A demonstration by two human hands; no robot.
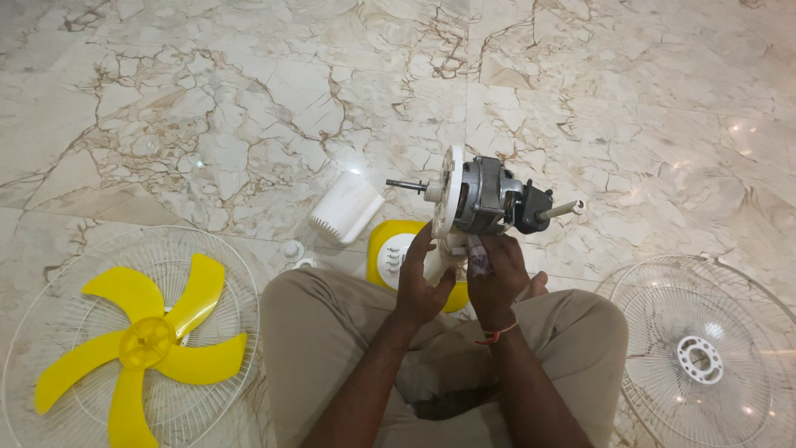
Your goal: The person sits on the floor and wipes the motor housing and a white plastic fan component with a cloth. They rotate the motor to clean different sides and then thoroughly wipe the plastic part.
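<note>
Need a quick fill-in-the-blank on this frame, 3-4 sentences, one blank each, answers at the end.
1. The fan blade lying on the wire guard at the left is coloured ____.
2. Both hands, left hand and right hand, hold the neck under the bare fan ____.
3. The second wire guard lies on the marble floor to the person's ____.
4. The white motor cover lies on the ____.

Missing words: yellow; motor; right; floor

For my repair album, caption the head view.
Both hands hold a bare fan motor above the yellow base.
</note>
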